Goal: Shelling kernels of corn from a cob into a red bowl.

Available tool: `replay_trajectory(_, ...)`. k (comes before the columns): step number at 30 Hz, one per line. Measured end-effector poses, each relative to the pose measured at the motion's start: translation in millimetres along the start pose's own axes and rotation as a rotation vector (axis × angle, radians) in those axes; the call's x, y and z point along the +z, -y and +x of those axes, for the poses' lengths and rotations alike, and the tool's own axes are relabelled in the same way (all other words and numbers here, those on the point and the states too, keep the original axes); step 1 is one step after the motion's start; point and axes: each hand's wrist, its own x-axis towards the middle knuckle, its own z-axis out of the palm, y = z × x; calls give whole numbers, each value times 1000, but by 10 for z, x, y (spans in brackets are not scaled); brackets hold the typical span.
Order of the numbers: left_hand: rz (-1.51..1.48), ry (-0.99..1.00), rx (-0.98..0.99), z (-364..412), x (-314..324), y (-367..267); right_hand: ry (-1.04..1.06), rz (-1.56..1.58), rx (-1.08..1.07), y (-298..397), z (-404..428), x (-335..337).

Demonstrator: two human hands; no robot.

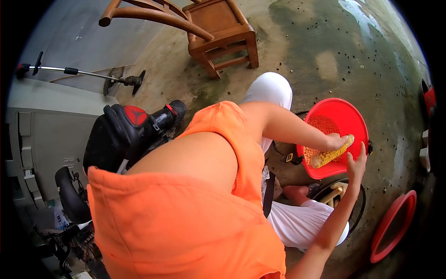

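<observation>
A yellow corn cob is held at a slant over a red plastic bucket, with my left hand gripping it from above. Many of its kernels are still on it, and both ends look pale. My right hand is beside the bucket's near right rim, its thumb and fingers spread around nothing, a short way from the cob. Loose orange-yellow corn kernels cover the bottom of the bucket. My white-trousered knees are on either side of it.
Pale stripped cobs lie in a dark round container by my right leg. A red basin is at lower right. A wooden chair stands ahead-left, and a black scooter behind. A grass trimmer leans near the wall.
</observation>
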Motion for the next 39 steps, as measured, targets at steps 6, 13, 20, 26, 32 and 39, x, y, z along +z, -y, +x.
replay_trajectory(6,57,95,-47,-42,39,79,-131,799,182,1079,728,-1093)
replay_trajectory(13,164,241,-146,-97,93,228,423,1327,-1174,3617,-320,-1197)
replay_trajectory(20,212,185,6,22,98,304,320,1119,-63,2217,42,-174)
replay_trajectory(26,-13,163,25,14,-61,49,32,860,321,756,216,-383)
replay_trajectory(32,-226,31,62,106,-65,-149,38,706,463,-49,196,-113)
replay_trajectory(39,-421,98,106,143,13,-133,136,756,433,350,21,181)
